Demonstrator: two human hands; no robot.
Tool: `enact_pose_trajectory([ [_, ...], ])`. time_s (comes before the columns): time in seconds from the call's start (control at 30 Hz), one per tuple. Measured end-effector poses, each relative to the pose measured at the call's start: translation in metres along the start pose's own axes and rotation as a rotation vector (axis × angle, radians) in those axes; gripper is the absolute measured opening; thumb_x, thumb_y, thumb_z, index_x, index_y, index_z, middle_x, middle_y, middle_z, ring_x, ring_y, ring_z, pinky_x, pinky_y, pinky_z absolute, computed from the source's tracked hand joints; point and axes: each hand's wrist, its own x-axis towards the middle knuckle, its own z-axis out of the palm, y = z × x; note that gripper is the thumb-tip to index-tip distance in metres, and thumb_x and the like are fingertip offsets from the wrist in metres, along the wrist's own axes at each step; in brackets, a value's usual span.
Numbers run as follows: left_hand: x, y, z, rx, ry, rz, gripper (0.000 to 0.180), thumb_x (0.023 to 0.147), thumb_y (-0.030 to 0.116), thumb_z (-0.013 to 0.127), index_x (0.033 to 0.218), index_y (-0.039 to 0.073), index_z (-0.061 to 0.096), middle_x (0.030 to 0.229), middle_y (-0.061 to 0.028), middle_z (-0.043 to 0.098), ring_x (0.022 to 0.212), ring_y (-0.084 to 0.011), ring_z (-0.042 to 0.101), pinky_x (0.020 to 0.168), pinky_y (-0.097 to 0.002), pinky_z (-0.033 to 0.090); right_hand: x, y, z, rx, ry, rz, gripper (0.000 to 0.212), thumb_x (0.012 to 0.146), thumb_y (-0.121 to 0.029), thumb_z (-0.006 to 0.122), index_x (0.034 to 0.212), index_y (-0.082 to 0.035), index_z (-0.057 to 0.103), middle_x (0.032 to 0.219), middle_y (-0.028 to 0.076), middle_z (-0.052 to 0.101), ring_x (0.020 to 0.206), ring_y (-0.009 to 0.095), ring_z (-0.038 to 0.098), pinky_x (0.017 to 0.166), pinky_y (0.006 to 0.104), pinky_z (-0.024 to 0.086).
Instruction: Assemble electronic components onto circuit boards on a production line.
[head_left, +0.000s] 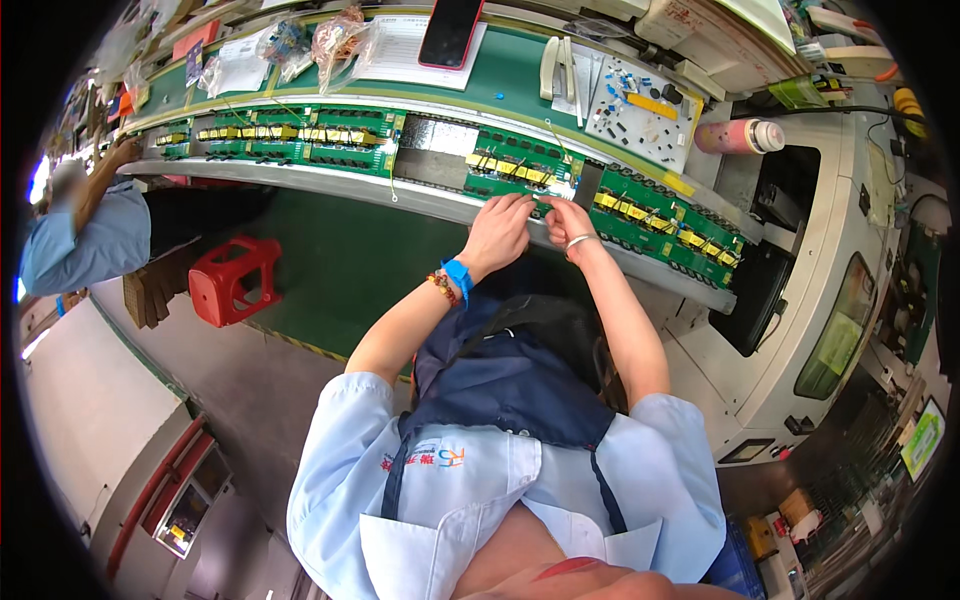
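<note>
Where both hands meet, left hand (497, 232), right hand (566, 217), circuit board (512, 166) underneath.

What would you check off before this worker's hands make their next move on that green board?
1. Both hands at the board: left hand and right hand meet over the green circuit board. Ok.
2. Board seated on the conveyor rail: ok.
3. Part pinched in fingers: cannot tell.
4. Next boards queued at right: ok.
5. Parts tray within reach behind: ok.
</note>
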Motion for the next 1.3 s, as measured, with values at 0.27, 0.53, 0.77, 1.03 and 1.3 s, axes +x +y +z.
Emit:
enact_pose_trajectory([
  [0.27, 0.003, 0.001, 0.002, 0.043, -0.118, 0.043, 0.033, 0.071, 0.011, 0.053, 0.102, 0.0, 0.05, 0.105, -0.0125, 0.056, 0.105, -0.0269, 0.049, 0.09, -0.0386, 0.036, -0.016, -0.001, 0.01, -0.092, 0.057, 0.066, 0.025, 0.088, -0.019, 0.048, 0.105, -0.002, 0.053, 0.062, 0.003, 0.053, 0.04, 0.006, 0.038, 0.035, 0.021, 0.029],
  [0.53, 0.002, -0.028, -0.028, -0.081, 0.0, -0.058, 0.026, 0.069, 0.006, 0.05, 0.094, 0.003, 0.052, 0.095, -0.0114, 0.055, 0.096, -0.0283, 0.049, 0.084, -0.0381, 0.038, -0.045, 0.015, -0.01, -0.45, 0.143, -0.256, 0.021, 0.088, -0.013, 0.045, 0.103, -0.007, 0.059, 0.066, 0.0, 0.055, 0.047, 0.004, 0.043, 0.04, 0.0185, 0.034],
  [0.77, -0.008, -0.052, -0.031, -0.074, -0.084, -0.074, 0.025, 0.069, 0.005, 0.049, 0.094, 0.003, 0.051, 0.086, -0.0137, 0.052, 0.086, -0.031, 0.049, 0.076, -0.0403, 0.04, -0.044, 0.011, 0.001, -0.587, 0.16, -0.37, 0.019, 0.087, -0.01, 0.046, 0.1, -0.007, 0.059, 0.066, -0.001, 0.055, 0.051, 0.005, 0.045, 0.045, 0.0197, 0.037],
  [1.03, -0.034, -0.042, -0.024, -0.128, -0.069, -0.03, 0.035, 0.065, 0.006, 0.055, 0.099, -0.001, 0.051, 0.097, -0.0154, 0.054, 0.096, -0.032, 0.05, 0.085, -0.0385, 0.041, -0.039, -0.062, 0.07, -0.804, 0.143, -0.797, 0.017, 0.086, -0.005, 0.049, 0.1, -0.006, 0.06, 0.07, -0.001, 0.056, 0.06, 0.003, 0.048, 0.055, 0.0182, 0.039],
  [1.3, -0.053, -0.032, -0.03, 0.059, 0.226, -0.027, 0.031, 0.068, 0.009, 0.056, 0.098, 0.0, 0.051, 0.102, -0.0143, 0.053, 0.1, -0.0279, 0.05, 0.089, -0.0356, 0.04, -0.051, -0.134, 0.307, -1.224, -0.53, -1.116, 0.04, 0.082, -0.011, 0.052, 0.121, -0.007, 0.046, 0.075, 0.008, 0.056, 0.058, 0.015, 0.055, 0.057, 0.0277, 0.044],
])
